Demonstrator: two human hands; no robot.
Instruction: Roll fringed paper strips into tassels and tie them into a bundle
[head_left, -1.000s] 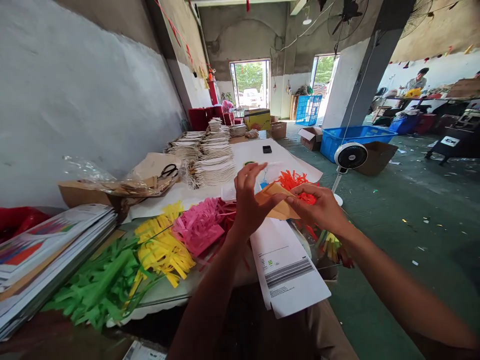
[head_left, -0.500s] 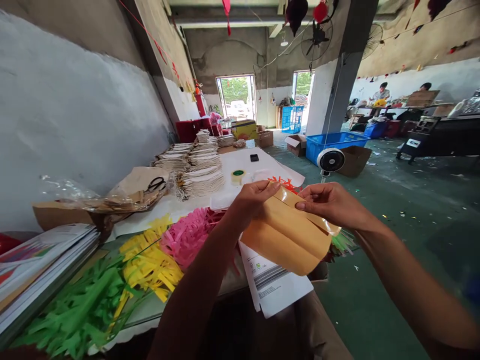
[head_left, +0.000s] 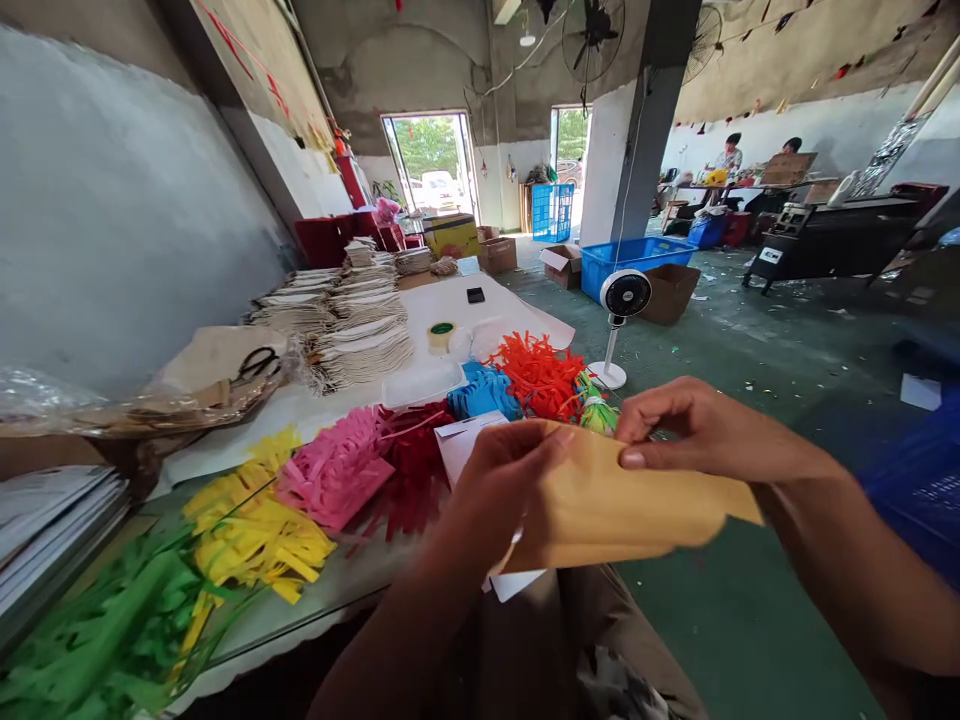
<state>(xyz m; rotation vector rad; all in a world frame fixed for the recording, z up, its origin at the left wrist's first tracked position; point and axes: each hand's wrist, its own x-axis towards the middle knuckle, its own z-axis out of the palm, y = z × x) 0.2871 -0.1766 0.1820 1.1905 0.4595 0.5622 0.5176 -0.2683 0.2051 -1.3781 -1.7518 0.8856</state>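
Pinching its upper edge, the person's left hand (head_left: 517, 465) and right hand (head_left: 679, 425) share one orange-tan paper (head_left: 615, 500). Each grip is narrow, thumb on the near face and fingers curled behind, as far as I can see from here. The paper hangs above the lap (head_left: 637, 640), off the table's near edge, its right end sagging free past the right hand. That loose end is what I would worry about: with only the top edge held, a gust or a tug from one side could crease it or twist it out of the fingers, and it would drop to the floor (head_left: 750, 440).

Below the left hand a white card (head_left: 465, 440) sticks out, partly hidden; it looks to me as if a knock from that wrist could send it sliding.

Along the near side of the table (head_left: 352, 572), toward its left corner, lie bunches of cut strips: blue strips (head_left: 484, 390), dark red strips (head_left: 412, 450), pink strips (head_left: 337, 465), yellow strips (head_left: 259, 530) and green strips (head_left: 112, 620). Orange strips (head_left: 536, 375) sit by the right edge. A fan (head_left: 626, 295) stands beyond that edge; I can't tell whether it is running, but its draught could scatter them. Farther up are a tape roll (head_left: 442, 330) and paper stacks (head_left: 367, 330).
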